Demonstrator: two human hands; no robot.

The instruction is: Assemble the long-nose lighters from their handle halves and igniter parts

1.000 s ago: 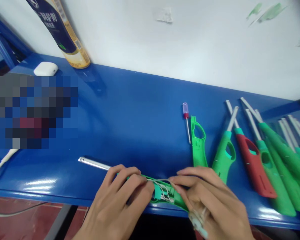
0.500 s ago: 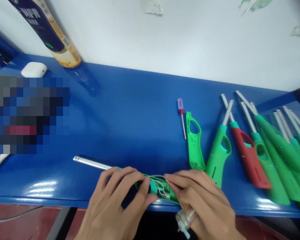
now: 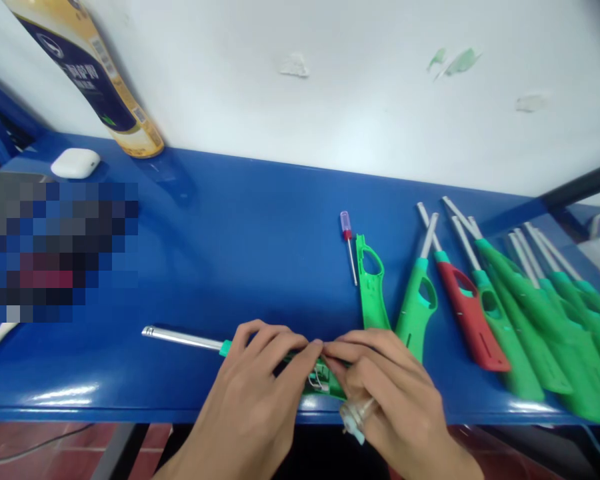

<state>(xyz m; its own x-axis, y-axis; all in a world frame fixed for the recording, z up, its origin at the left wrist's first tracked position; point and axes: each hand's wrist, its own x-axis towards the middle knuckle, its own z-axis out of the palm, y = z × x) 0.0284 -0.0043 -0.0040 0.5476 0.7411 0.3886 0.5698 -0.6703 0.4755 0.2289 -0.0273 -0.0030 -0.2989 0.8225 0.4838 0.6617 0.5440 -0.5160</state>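
An opened green lighter (image 3: 333, 381) lies at the table's front edge, its metal tube (image 3: 183, 338) pointing left and white wires showing inside. My left hand (image 3: 260, 380) is closed over its middle, thumb and fingertips pressed at the upper rim. Against the same spot, my right hand (image 3: 395, 387) pinches with thumb and index finger; whatever is between these fingertips is hidden. A small clear part with a pale blue tip (image 3: 356, 419) is held in the curled lower fingers of my right hand. Just behind that hand lies an empty green shell half (image 3: 373, 287).
A purple-handled screwdriver (image 3: 347, 233) lies left of the shell half. Several green lighters (image 3: 535, 300) and a red one (image 3: 473, 317) lie at the right. A yellow bottle (image 3: 130, 127) and a white case (image 3: 75, 163) stand at the back left, near a blurred patch.
The view has shifted, and most table items appear further left and lower. My hands have come together, with their fingertips now meeting over the lighter's rim and covering more of the wires.
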